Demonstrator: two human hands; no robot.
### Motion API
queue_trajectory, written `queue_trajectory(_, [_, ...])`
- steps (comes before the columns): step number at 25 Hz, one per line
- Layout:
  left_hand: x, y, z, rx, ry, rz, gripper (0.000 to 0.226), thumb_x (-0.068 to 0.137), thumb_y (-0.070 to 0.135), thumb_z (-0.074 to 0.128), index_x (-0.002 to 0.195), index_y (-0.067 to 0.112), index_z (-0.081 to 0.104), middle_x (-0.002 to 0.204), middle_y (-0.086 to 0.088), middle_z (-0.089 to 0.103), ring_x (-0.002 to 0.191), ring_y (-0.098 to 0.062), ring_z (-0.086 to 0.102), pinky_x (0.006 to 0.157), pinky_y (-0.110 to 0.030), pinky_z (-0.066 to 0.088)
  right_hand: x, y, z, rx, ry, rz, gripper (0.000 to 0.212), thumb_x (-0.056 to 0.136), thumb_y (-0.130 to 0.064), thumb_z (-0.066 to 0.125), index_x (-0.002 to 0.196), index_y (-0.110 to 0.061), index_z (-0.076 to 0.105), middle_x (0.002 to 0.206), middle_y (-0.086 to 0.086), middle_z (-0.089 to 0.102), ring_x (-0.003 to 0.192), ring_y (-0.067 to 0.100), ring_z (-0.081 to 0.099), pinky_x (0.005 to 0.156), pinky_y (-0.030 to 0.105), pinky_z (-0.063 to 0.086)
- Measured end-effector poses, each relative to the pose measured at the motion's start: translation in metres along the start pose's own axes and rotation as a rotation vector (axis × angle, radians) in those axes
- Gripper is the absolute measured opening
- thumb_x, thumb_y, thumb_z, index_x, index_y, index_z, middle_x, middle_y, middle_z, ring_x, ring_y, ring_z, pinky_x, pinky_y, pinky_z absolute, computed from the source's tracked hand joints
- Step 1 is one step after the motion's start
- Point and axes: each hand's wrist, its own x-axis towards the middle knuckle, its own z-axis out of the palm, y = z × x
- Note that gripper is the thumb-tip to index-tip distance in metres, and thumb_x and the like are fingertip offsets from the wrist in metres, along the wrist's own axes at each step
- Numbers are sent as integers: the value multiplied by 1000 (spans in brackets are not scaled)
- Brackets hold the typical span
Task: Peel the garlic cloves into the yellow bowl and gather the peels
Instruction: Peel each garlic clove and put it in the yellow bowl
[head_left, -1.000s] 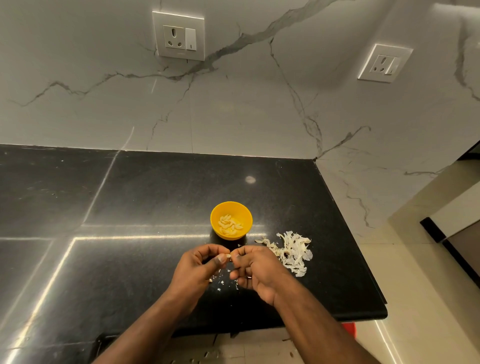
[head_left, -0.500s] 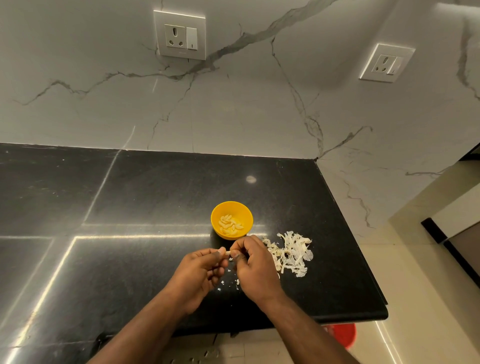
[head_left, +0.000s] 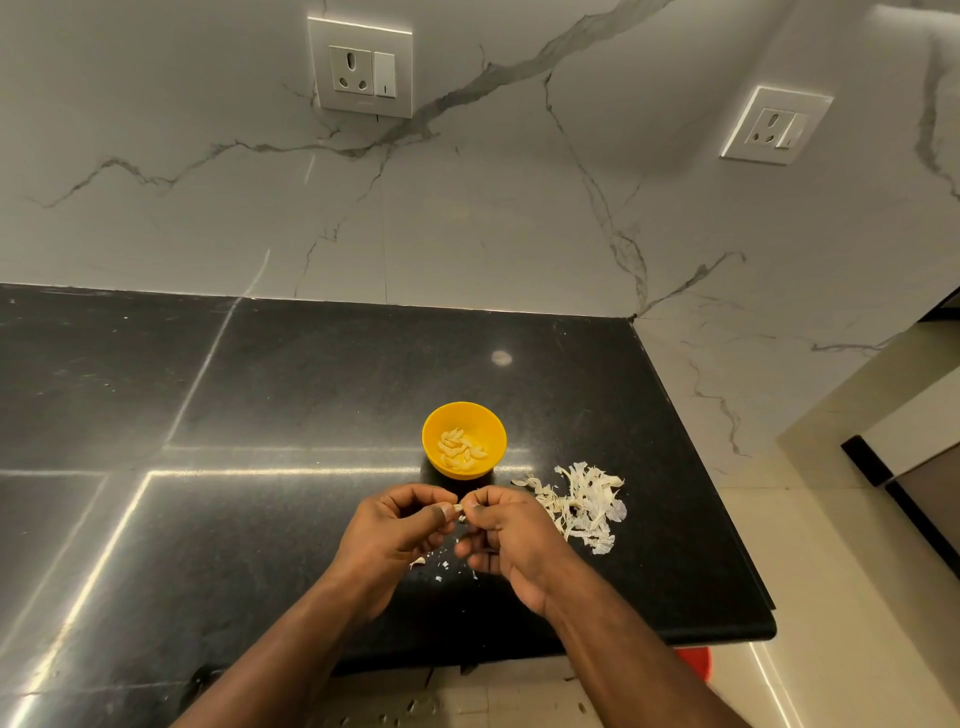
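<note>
A small yellow bowl stands on the black counter and holds several peeled garlic cloves. Just in front of it, my left hand and my right hand meet fingertip to fingertip, both pinching one small pale garlic clove between them. A heap of white garlic peels lies to the right of my right hand. A few tiny peel scraps are scattered on the counter under my hands.
The black stone counter ends at a front edge near my wrists and at a right edge past the peels. A marble wall with two sockets rises behind. A red object sits on the floor below.
My hands have stayed together on the clove, shifting slightly, with the right hand turning back from over the peel heap. Bowl and peel heap have not moved.
</note>
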Motion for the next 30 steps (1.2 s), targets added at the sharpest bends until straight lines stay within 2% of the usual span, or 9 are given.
queue_trajectory(3, [-2, 0, 2, -68, -5, -7, 12, 89, -1, 68, 100, -1, 71, 83, -16, 71, 74, -22, 65, 68, -29, 55, -3, -6, -5, 119, -92, 82, 16, 99, -6, 51, 90, -12, 63, 77, 7, 66, 62, 16, 62, 54, 24, 46])
queue_trajectory(6, [-4, 1, 3, -145, -28, -51, 13, 90, -3, 64, 102, -2, 68, 83, -14, 71, 71, -18, 66, 65, -24, 57, -3, -4, -6, 153, -139, 84, 18, 100, -6, 51, 88, -12, 62, 78, 7, 66, 64, 16, 62, 57, 25, 46])
queue_trajectory(11, [0, 2, 0, -129, -5, -107, 10, 91, 1, 65, 99, 0, 71, 82, -15, 70, 69, -17, 63, 64, -27, 51, 3, 1, -3, -99, 42, -201, 7, 95, -3, 62, 95, -9, 66, 86, 13, 71, 72, 17, 66, 63, 26, 50])
queue_trajectory(13, [1, 4, -1, -113, 11, -106, 8, 91, 0, 64, 97, -1, 70, 81, -16, 69, 65, -16, 61, 61, -26, 49, 5, 1, -5, -177, 89, -284, 13, 90, -4, 69, 100, -11, 68, 91, 13, 74, 75, 16, 69, 65, 25, 53])
queue_trajectory(16, [3, 6, -2, -85, -2, -118, 9, 92, -2, 62, 95, -2, 70, 80, -16, 68, 64, -16, 59, 60, -25, 48, 5, 0, -5, -263, 142, -376, 17, 85, -2, 75, 97, -13, 70, 85, 9, 74, 73, 10, 67, 67, 23, 55])
queue_trajectory(19, [5, 7, -3, -110, -11, -137, 8, 91, -1, 65, 96, -1, 71, 80, -15, 68, 68, -17, 61, 64, -27, 49, 5, -2, 0, -125, 135, -330, 19, 84, 6, 69, 94, -9, 65, 78, 6, 71, 64, 12, 60, 58, 23, 48])
queue_trajectory(24, [6, 7, -1, -146, -15, -134, 9, 89, -4, 66, 95, 0, 70, 80, -13, 69, 70, -18, 64, 68, -27, 53, 8, -6, -4, 242, 30, -63, 21, 84, 9, 62, 95, -10, 62, 72, 7, 64, 53, 12, 52, 52, 25, 43])
queue_trajectory(26, [7, 7, -3, -138, -6, -124, 10, 89, -7, 64, 94, 0, 70, 80, -13, 70, 72, -18, 65, 68, -27, 54, 11, -4, -5, 243, 42, -47, 21, 84, 7, 64, 94, -11, 62, 71, 7, 65, 52, 12, 53, 52, 26, 43])
queue_trajectory(30, [10, 6, -7, -137, -19, -122, 14, 87, -10, 64, 93, 1, 69, 81, -12, 68, 74, -17, 65, 66, -24, 55, 16, -2, -11, 95, 162, -139, 18, 83, 8, 66, 92, -8, 63, 73, 9, 66, 56, 14, 58, 53, 26, 45])
